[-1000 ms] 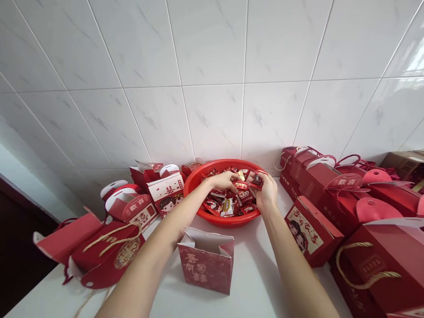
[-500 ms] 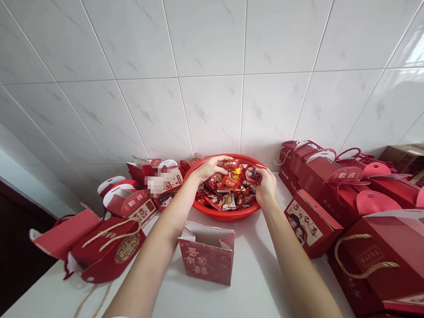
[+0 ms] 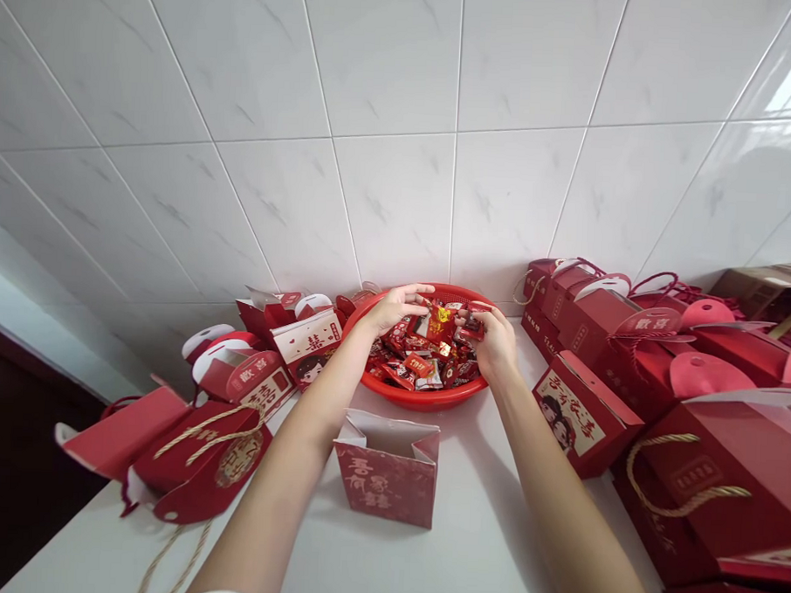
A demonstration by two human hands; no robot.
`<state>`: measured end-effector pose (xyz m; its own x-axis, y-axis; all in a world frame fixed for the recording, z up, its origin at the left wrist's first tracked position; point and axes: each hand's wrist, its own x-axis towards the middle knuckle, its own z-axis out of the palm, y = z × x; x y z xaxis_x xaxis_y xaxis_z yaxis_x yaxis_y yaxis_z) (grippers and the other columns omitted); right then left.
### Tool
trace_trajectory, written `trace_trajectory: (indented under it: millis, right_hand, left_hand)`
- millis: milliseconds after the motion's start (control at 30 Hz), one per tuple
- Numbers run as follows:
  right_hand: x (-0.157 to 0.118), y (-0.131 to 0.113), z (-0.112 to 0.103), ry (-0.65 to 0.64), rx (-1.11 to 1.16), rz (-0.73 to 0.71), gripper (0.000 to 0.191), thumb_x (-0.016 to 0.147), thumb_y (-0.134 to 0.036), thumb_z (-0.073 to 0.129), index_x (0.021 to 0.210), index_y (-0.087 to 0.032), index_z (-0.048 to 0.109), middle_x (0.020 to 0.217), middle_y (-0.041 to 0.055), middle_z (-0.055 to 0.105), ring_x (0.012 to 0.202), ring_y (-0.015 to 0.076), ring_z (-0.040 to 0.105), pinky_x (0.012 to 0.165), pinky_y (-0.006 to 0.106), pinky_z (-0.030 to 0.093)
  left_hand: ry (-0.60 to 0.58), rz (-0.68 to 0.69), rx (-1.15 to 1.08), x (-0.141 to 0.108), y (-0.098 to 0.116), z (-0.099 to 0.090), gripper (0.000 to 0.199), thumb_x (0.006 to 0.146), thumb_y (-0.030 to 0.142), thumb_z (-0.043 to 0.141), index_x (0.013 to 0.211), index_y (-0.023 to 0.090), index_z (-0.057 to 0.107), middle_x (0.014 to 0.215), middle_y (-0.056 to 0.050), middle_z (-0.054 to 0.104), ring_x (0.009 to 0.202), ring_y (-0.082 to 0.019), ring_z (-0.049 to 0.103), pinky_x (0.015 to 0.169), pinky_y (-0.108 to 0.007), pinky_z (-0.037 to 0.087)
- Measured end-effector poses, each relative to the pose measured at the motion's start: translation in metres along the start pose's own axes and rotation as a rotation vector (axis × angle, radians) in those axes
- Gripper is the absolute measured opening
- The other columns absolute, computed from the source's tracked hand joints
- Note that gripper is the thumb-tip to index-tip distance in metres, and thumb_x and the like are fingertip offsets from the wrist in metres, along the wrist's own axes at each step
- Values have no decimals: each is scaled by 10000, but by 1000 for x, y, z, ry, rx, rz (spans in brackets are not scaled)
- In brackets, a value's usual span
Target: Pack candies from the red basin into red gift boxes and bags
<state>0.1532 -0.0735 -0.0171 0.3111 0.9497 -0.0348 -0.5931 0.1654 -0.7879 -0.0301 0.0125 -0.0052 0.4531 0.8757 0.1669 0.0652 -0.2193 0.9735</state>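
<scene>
Two bare hands over one red plastic basket point(image 3: 423, 403), which is on a white table point(image 3: 476, 553) by a marbled tile wall point(image 3: 406, 61). Basket holds a pile of wrapped candies point(image 3: 402, 375), mostly red wrappers, some white.

Left hand point(image 3: 388, 315): open, fingers spread, at the basket's left side. Thumb is close to a red packet with gold print point(image 3: 441, 323) lying on the pile; can't tell if they touch.

Right hand point(image 3: 499, 343): at the right rim, fingers closed on a small dark-red wrapped candy point(image 3: 474, 324). Label too small to read.

Red paper gift box point(image 3: 387, 488) stands upright on the table in front of the basket, between the forearms, top open, pale lettering on its front.

Left side: white double-happiness box point(image 3: 310, 341) near the basket, red box with rope handles point(image 3: 198, 458) closer in. Right side: red couple-print box point(image 3: 583, 418), then a big red box with twisted rope handle point(image 3: 741, 486). Brown cardboard box point(image 3: 763, 286) at far right, against the wall.
</scene>
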Motion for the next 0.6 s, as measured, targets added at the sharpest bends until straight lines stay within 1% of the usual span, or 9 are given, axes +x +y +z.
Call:
trace_trajectory:
  millis: [100, 233, 367, 467, 600]
  right_hand:
    - [-1, 0, 1, -26, -7, -8, 101, 608, -153, 600, 704, -185, 596, 689, 4, 710, 578, 135, 659, 501, 210, 506]
    - [-2, 0, 1, -59, 4, -8, 112, 637, -153, 669, 733, -181, 618, 758, 26, 729, 661, 155, 693, 533, 220, 535]
    - [-2, 2, -2, -119, 15, -15, 186, 611, -169, 766, 724, -176, 618, 793, 30, 723, 731, 159, 693, 600, 243, 580]
    - [-3, 2, -2, -160, -11, -1, 232, 566, -177, 813, 734, -175, 652, 760, -1, 700, 710, 146, 666, 578, 240, 570]
    - [-6, 2, 0, -220, -89, 53, 267, 530, -232, 847, 757, -181, 716, 809, 11, 730, 746, 159, 669, 574, 238, 542]
  left_hand:
    - [43, 16, 20, 2, -3, -1, 516, 615, 167, 796, 1125, 166, 720, 1001, -37, 688, 969, -175, 607, 993, -370, 447]
    - [98, 36, 40, 2, -3, -1, 491, 637, 189, 774, 1125, 177, 719, 1074, -53, 696, 1038, -197, 604, 1013, -382, 451]
    - [102, 83, 42, 3, -3, 0, 493, 644, 199, 761, 1133, 176, 704, 1176, -73, 687, 1116, -223, 595, 1013, -386, 467]
    - [107, 114, 18, 4, -4, 2, 495, 622, 190, 768, 1112, 161, 703, 1240, -88, 674, 1156, -239, 592, 1004, -386, 483]
    - [81, 155, 6, 3, -5, 7, 502, 617, 224, 790, 1107, 155, 706, 1289, -100, 655, 1209, -264, 569, 973, -376, 506]
